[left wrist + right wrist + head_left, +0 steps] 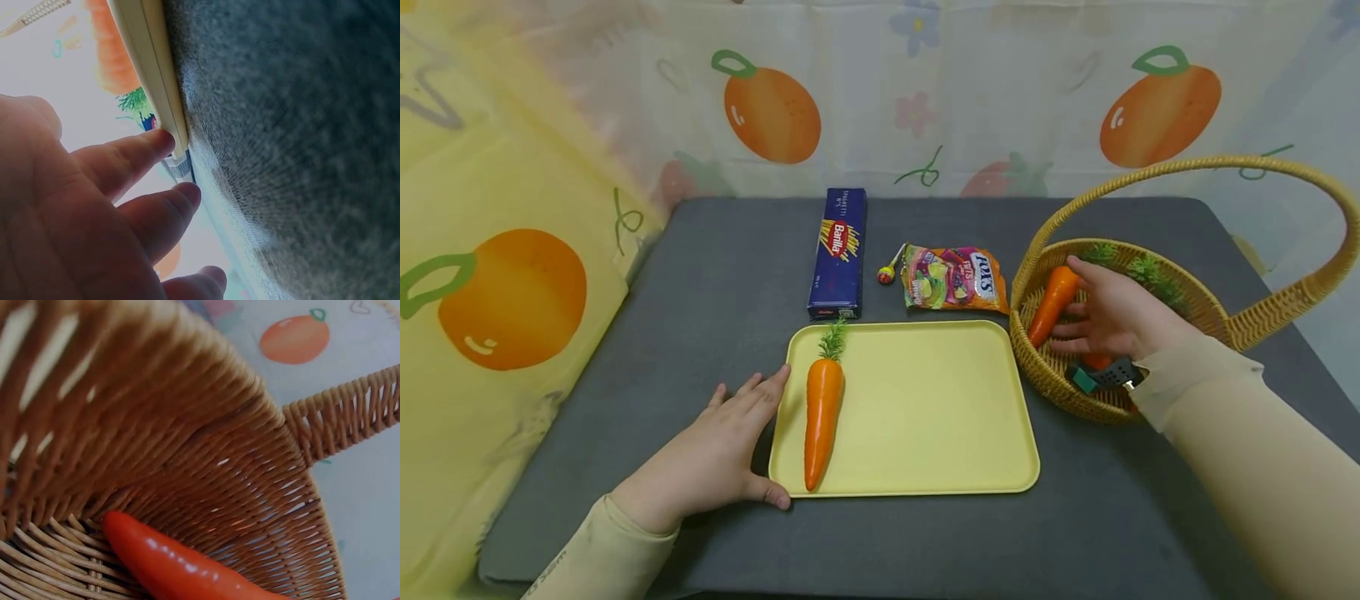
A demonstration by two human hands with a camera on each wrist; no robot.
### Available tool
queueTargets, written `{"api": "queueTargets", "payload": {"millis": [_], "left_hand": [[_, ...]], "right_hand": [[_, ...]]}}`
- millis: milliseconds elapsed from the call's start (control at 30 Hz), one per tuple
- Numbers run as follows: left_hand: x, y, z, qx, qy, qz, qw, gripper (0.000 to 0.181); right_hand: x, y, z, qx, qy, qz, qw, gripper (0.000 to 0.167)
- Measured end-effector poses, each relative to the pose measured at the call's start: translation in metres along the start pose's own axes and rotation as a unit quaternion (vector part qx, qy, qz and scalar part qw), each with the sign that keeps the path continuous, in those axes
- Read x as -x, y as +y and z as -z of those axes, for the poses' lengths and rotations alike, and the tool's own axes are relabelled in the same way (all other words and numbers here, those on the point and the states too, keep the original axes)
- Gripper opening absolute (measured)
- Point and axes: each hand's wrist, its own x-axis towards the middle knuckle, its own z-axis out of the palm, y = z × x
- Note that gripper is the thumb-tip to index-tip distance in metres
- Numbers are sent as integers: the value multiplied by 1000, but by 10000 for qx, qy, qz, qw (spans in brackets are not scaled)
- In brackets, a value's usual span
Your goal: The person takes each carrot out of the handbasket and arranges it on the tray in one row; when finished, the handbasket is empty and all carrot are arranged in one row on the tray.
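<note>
In the head view, a yellow tray (pixel 925 408) lies on the grey table, with an orange toy carrot (pixel 823 421) along its left side, green top pointing away. My left hand (pixel 715 454) rests at the tray's left edge, fingers spread. In the left wrist view, a fingertip touches the tray's rim (pixel 153 69). My right hand (pixel 1116 312) reaches into a wicker basket (pixel 1052 379), its thumb by the upper end of another carrot (pixel 1054 304) and its fingers extended alongside. The right wrist view shows a carrot (pixel 181 562) against the basket's woven wall; no fingers appear there.
Behind the tray lie a blue spaghetti box (pixel 838 258), a lollipop (pixel 887 271) and a bag of Fox's sweets (pixel 955 279). The basket's tall handle (pixel 1195 162) arches over its opening. Green carrot tops (pixel 1150 271) show inside. A fruit-print curtain (pixel 1000 100) hangs behind the table.
</note>
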Motion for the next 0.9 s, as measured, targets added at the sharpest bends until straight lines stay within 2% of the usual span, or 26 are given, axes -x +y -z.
{"api": "queueTargets", "payload": {"millis": [133,300,400,533,633,900], "left_hand": [[0,1,1,6,-7,-17,10000,156],[0,0,1,-4,-16,2,10000,156],[0,0,0,-3,-16,9,10000,155],[0,0,0,6,-9,2,10000,155],[0,0,0,26,1,-11,10000,155],[-1,-1,0,37,13,-23,10000,155]], "right_hand": [[-4,-1,-1,1,194,-19,9998,87],[-12,-1,-2,374,205,-62,9991,86],[-17,-1,-2,558,256,-48,9981,91],[-24,1,0,667,510,6,9965,103],[-28,2,-1,619,655,-4,9959,107],[-28,1,0,555,618,154,9964,112]]}}
